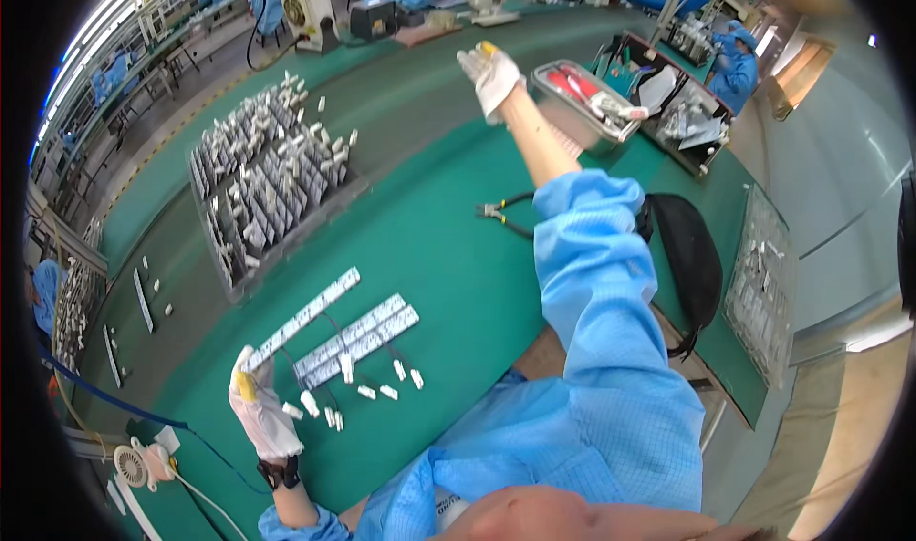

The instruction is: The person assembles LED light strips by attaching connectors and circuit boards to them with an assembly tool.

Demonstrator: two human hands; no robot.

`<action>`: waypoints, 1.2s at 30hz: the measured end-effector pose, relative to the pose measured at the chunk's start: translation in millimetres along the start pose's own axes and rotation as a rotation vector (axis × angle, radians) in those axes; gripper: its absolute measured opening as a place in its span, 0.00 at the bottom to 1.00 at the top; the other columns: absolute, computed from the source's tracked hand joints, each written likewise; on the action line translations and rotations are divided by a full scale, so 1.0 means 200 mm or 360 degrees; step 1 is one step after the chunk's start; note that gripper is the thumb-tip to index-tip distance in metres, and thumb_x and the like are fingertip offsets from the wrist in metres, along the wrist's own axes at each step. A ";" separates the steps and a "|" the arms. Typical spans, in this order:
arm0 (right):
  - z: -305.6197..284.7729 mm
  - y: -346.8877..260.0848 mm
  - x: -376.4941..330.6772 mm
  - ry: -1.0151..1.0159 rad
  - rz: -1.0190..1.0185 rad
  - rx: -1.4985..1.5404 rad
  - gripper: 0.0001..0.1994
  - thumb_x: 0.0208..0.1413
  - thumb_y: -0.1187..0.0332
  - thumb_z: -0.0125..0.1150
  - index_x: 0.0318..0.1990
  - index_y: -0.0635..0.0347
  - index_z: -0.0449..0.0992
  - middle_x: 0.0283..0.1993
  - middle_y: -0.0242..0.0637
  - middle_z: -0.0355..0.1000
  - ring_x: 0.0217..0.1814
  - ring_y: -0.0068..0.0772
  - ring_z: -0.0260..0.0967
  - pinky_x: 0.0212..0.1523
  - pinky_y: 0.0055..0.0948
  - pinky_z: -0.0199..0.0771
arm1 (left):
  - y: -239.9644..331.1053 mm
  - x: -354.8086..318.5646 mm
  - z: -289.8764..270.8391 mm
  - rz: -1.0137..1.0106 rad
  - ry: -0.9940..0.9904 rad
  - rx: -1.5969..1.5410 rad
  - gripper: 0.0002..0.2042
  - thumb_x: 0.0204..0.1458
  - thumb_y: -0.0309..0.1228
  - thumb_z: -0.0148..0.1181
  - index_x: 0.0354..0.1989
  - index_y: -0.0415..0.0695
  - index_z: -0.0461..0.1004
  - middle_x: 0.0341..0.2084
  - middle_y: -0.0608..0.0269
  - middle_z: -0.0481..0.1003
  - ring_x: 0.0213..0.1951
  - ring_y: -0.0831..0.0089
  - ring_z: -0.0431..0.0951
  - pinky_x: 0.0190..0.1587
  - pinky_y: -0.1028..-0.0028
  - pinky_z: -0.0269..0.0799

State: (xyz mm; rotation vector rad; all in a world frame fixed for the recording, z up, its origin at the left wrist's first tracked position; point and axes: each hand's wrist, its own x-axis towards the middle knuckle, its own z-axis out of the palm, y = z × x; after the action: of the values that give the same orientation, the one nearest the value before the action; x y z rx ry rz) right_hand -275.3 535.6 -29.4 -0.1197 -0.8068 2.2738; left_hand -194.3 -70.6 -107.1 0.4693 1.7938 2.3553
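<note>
Green tabletop (468, 312), gray floor (208, 75) past its far left corner, long tables (172, 35) there, bright long lights (107, 11)

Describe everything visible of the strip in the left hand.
Long, narrow, straight strip, pale with dark speckles; material unclear. The gloved left hand grips its near end; it slants away to the right, far end free, over the green table, contact with it unclear. Thin dark wires show beside it, attachment unclear.

Pliers (490, 211): handle ends hidden, apparently by sleeve (596, 255) | held strip (303, 319): markings unreadable
</note>
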 end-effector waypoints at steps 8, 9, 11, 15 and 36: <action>-0.04 0.10 -0.07 0.0311 0.0073 0.0092 0.16 0.65 0.65 0.32 0.48 0.68 0.62 0.55 0.57 0.59 0.56 0.58 0.63 0.57 0.49 0.68 | -0.03 0.04 0.04 -0.0039 0.0100 -0.0029 0.26 0.57 0.44 0.52 0.52 0.29 0.64 0.40 0.55 0.73 0.45 0.70 0.74 0.55 0.71 0.66; -0.02 0.11 -0.08 0.0256 0.0064 0.0063 0.17 0.65 0.65 0.29 0.49 0.68 0.61 0.54 0.58 0.58 0.56 0.57 0.62 0.57 0.48 0.68 | -0.04 0.05 0.03 0.0001 0.0099 -0.0052 0.26 0.57 0.44 0.52 0.52 0.30 0.64 0.40 0.55 0.72 0.45 0.70 0.74 0.55 0.71 0.66; -0.02 0.12 -0.12 0.0208 0.0069 0.0031 0.17 0.65 0.65 0.28 0.50 0.68 0.61 0.55 0.58 0.58 0.57 0.57 0.62 0.58 0.47 0.67 | -0.03 0.03 0.03 -0.0004 0.0109 -0.0065 0.26 0.57 0.44 0.52 0.51 0.30 0.64 0.40 0.55 0.72 0.45 0.70 0.74 0.55 0.71 0.66; -0.02 0.15 -0.14 0.0129 0.0125 -0.0100 0.19 0.65 0.64 0.26 0.53 0.69 0.58 0.56 0.58 0.57 0.58 0.57 0.60 0.59 0.45 0.66 | -0.03 0.03 0.03 0.0001 0.0046 -0.0067 0.28 0.56 0.46 0.52 0.55 0.34 0.62 0.44 0.56 0.71 0.49 0.70 0.71 0.59 0.69 0.62; 0.04 0.32 -0.27 0.0211 0.0328 0.0023 0.17 0.65 0.64 0.28 0.52 0.67 0.57 0.57 0.58 0.57 0.57 0.58 0.62 0.57 0.46 0.68 | -0.03 0.03 0.03 -0.0017 0.0072 -0.0074 0.28 0.57 0.46 0.51 0.55 0.34 0.62 0.43 0.54 0.71 0.50 0.69 0.71 0.61 0.68 0.60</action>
State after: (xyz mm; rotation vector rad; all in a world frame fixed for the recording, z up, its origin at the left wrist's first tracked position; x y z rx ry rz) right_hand -275.4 461.1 -67.6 -0.3577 -0.7373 2.4339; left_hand -198.3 -61.5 -110.1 0.4024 1.7511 2.4135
